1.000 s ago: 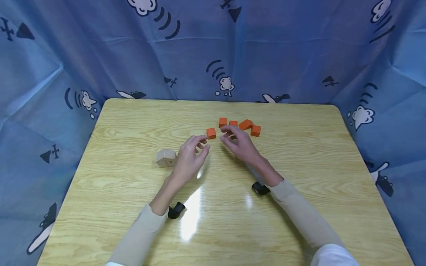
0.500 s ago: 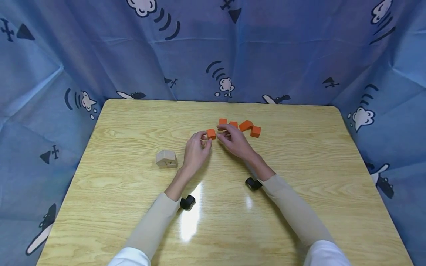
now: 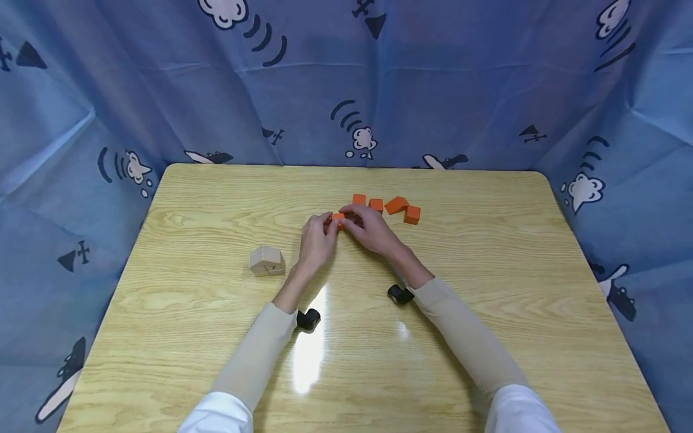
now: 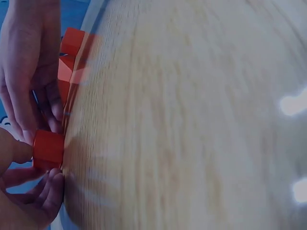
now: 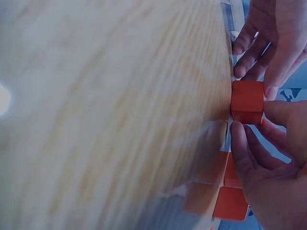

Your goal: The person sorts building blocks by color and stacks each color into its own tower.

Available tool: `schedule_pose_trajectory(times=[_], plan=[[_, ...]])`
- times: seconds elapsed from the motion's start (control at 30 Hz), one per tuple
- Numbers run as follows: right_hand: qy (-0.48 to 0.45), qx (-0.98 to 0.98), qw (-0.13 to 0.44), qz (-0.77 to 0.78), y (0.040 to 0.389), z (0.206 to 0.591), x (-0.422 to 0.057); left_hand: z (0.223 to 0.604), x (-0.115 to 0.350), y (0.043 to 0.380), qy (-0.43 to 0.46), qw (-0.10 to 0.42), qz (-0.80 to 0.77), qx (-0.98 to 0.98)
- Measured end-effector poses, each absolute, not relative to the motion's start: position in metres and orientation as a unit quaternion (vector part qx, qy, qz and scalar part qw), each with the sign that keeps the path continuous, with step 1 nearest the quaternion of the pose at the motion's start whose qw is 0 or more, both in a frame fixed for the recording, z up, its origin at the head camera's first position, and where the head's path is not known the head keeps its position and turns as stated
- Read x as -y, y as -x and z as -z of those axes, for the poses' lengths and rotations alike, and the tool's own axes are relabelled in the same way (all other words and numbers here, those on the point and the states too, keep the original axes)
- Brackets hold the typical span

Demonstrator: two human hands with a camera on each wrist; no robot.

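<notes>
Both hands meet at one orange cube [image 3: 338,220] on the wooden table, left of the other orange blocks. My left hand [image 3: 318,242] grips it from the left, thumb on the near side and fingers curled beyond. From the right, my right hand [image 3: 373,231] has its thumb and fingers around the same cube. In the left wrist view the cube [image 4: 48,149] stands at the table surface, the left thumb against its face. The right wrist view shows the cube [image 5: 247,101] between both hands' fingertips.
Behind the right hand lie more orange cubes [image 3: 359,198] and an angled orange block [image 3: 397,205], with another cube [image 3: 412,215] at its right. A pale wooden house-shaped block [image 3: 266,261] stands left of the left hand. Blue patterned curtain [image 3: 303,90] surrounds the wooden table [image 3: 189,325].
The left hand has moved right and away from the body to the lone orange cube. The right hand has shifted left, and both hands have closed in around that cube.
</notes>
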State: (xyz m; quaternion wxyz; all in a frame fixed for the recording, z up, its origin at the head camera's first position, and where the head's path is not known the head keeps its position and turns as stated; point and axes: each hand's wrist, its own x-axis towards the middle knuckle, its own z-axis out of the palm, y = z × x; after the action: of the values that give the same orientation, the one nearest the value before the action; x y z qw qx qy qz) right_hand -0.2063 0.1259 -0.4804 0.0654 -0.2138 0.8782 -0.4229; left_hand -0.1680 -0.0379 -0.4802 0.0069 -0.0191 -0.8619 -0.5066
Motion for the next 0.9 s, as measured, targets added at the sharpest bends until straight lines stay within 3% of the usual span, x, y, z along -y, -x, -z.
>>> schedule_pose_trajectory(times=[0.43, 0.9], plan=[[0.181, -0.870, 0.107, 0.445, 0.196, 0.472, -0.130, 0.477, 0.037, 0.162, 0.042, -0.026, 0.546, 0.837], [0.216, -0.842, 0.114, 0.481, 0.172, 0.469, -0.161, 0.475, 0.035, 0.144, 0.118, -0.057, 0.532, 0.837]])
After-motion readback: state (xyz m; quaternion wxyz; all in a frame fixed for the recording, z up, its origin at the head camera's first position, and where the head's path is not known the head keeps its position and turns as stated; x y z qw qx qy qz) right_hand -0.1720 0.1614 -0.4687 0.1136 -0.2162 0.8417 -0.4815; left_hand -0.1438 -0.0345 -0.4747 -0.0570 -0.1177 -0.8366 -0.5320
